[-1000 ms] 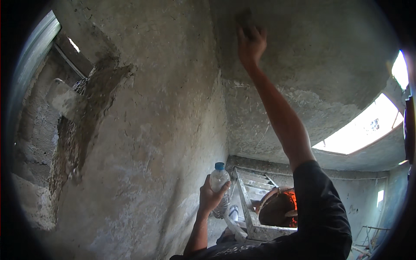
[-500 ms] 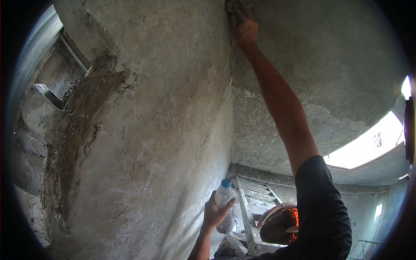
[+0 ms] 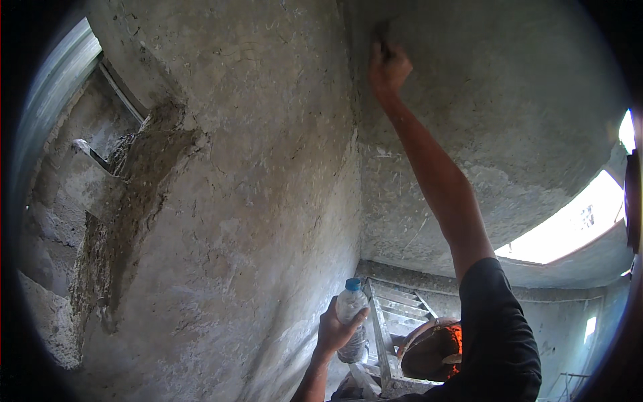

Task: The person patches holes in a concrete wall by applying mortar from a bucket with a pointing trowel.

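My left hand is wrapped around a clear plastic bottle with a blue cap. The bottle stands nearly upright low in the view, with liquid in its lower part. My right arm stretches high up to the grey plastered wall, close to the inside corner. In my right hand the fingers are closed around a small dark grey pad, held against or very near the plaster. The pad is blurred, so its exact kind does not show.
A dusty ladder stands below, beside the bottle. Next to it is a round bucket with an orange-red patch. Rough plaster wall fills the left, with a broken ledge. Bright opening at right.
My right hand has come down and slightly right, away from the corner, with the pad still in it. The bottle stays in my left hand, nearly in place.
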`<move>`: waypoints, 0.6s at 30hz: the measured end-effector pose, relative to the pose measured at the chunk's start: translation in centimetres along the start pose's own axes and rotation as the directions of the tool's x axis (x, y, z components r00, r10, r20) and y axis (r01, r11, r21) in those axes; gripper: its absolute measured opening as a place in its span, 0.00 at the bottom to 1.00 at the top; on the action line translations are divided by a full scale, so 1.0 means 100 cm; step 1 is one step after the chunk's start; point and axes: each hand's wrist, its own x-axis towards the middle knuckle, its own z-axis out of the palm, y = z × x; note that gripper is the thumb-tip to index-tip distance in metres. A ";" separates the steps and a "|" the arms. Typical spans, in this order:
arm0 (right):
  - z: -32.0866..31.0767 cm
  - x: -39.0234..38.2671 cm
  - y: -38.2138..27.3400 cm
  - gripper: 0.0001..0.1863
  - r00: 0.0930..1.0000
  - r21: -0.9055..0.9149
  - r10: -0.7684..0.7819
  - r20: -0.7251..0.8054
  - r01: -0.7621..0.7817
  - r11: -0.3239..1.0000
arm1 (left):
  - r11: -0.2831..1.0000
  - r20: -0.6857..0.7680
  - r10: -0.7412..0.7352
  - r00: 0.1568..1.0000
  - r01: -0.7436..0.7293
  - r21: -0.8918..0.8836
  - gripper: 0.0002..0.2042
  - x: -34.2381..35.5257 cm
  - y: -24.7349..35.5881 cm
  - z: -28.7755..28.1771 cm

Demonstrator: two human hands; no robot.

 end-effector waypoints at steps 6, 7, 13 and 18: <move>0.031 0.029 0.004 0.16 0.964 -0.039 -0.208 0.167 0.217 0.975 | 0.999 -0.010 0.018 1.000 -0.018 0.039 0.22 -0.001 -0.004 -0.002; 0.034 0.028 0.010 0.16 0.964 -0.039 -0.204 0.168 0.213 0.976 | 0.999 -0.010 0.008 1.000 -0.008 0.045 0.22 0.000 -0.007 -0.002; 0.032 0.017 0.021 0.20 0.960 -0.011 -0.136 0.243 0.143 0.990 | 0.998 -0.025 0.013 1.000 -0.012 0.054 0.23 0.002 -0.013 -0.004; 0.016 -0.008 0.032 0.22 0.933 -0.132 -0.072 0.352 0.126 0.983 | 0.998 -0.001 0.019 1.000 -0.019 0.052 0.23 0.003 -0.002 0.000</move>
